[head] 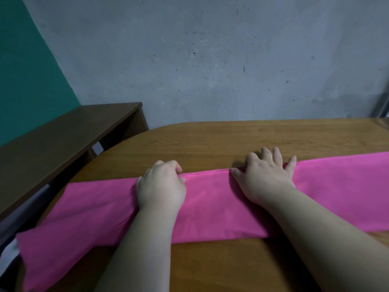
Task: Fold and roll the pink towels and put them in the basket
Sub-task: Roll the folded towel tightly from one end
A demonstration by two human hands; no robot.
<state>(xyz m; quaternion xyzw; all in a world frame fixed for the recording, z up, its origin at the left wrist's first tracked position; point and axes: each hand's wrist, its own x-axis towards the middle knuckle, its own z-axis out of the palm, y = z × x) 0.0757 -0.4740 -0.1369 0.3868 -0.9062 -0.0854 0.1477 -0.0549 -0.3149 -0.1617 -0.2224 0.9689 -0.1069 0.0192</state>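
Currently, head view: pink towel (pixel 210 207) folded into long plain band, laid crosswise on wooden bench (pixel 231 140). Left end droops over rounded bench edge; right end runs out of frame. Fabric bright pink, smooth, faint creases, doubled layers showing along far edge. Left hand (pixel 161 186) on towel, fingers curled over far edge, gripping it. Right hand (pixel 266 178) flat, fingers spread, pressing far edge, fingertips reaching bare wood. Dark-brown side table (pixel 63 131) at left, near grey wall (pixel 210 60).
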